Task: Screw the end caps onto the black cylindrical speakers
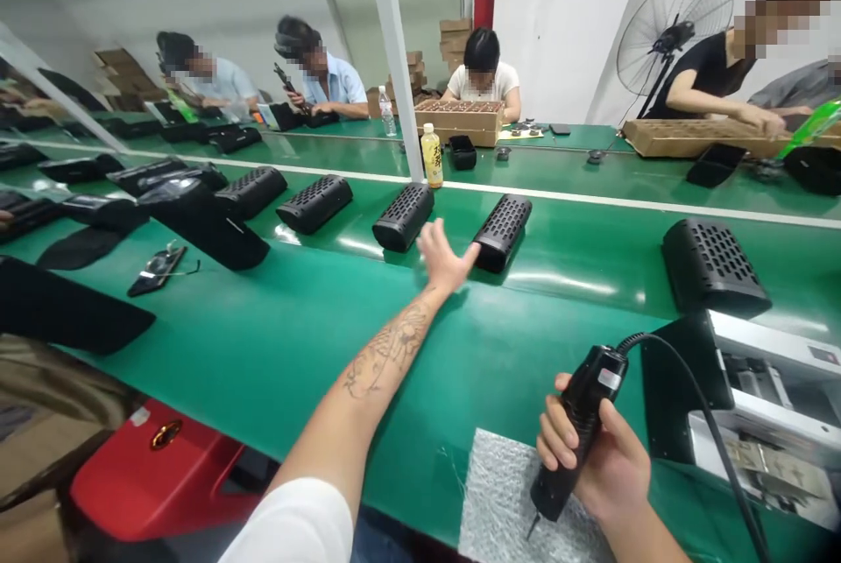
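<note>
My left hand (448, 258) reaches out over the green bench with its fingers spread. It lies between two black perforated housings, the left one (402, 217) and the right one (505, 230), with the thumb close to the right one; whether it touches cannot be told. In my right hand (595, 449) is a black electric screwdriver (582, 432), its bit pointing down over a silvery textured mat (490, 493). A cable runs from the tool's top to the right.
More black housings (315, 202) line the green belt, one (715, 265) at right. A white-and-black machine (755, 397) stands beside my right hand. A yellow-labelled bottle (432, 158) stands by a white post (396, 55). Co-workers sit opposite; a red stool-like object (151, 475) is at lower left.
</note>
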A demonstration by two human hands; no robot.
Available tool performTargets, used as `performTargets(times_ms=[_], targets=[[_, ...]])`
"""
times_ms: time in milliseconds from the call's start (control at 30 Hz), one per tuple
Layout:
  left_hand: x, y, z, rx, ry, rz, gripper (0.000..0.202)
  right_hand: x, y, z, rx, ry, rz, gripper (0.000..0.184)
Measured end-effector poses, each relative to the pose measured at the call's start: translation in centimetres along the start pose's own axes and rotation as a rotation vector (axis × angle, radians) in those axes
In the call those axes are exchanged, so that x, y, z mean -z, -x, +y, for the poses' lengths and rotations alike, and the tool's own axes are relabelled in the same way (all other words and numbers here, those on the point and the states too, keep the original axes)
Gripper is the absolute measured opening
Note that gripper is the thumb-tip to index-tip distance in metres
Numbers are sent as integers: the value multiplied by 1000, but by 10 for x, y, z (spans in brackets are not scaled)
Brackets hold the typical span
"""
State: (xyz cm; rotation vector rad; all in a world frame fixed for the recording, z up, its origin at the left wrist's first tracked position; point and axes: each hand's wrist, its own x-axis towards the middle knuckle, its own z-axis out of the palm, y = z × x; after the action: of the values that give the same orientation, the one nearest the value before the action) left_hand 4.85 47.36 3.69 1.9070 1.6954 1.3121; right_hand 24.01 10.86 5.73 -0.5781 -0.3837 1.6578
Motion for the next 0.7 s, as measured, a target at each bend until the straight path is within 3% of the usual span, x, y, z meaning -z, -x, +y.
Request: performTargets(times_ms=[67, 100, 200, 300, 433, 500, 533, 600, 700], targets=[[38, -32, -19, 193, -70, 197, 121, 0, -2, 3, -8, 9, -16, 44], [56, -47, -25, 315, -61, 214, 128, 1, -4, 6, -14, 18, -33, 44], [93, -76, -29, 507, 48, 118, 131, 4, -13, 10, 24, 57, -75, 45], [112, -68, -13, 534, 148, 103, 116, -3, -10, 3, 115, 144, -60, 45], [134, -2, 9, 490, 264, 113, 99, -26, 25, -29, 317, 339, 62, 47], [150, 47, 6, 426, 323, 88, 98, -34, 46, -54, 527, 458, 178, 49], [157, 74, 1, 311, 336, 80, 99, -36, 55, -69, 648, 519, 244, 50], [172, 129, -10, 105, 338, -15, 100, -35, 68, -101, 900, 632, 384, 50], [187, 210, -11, -72, 350, -227, 100, -22, 77, -148, 1192, 770, 535, 57]])
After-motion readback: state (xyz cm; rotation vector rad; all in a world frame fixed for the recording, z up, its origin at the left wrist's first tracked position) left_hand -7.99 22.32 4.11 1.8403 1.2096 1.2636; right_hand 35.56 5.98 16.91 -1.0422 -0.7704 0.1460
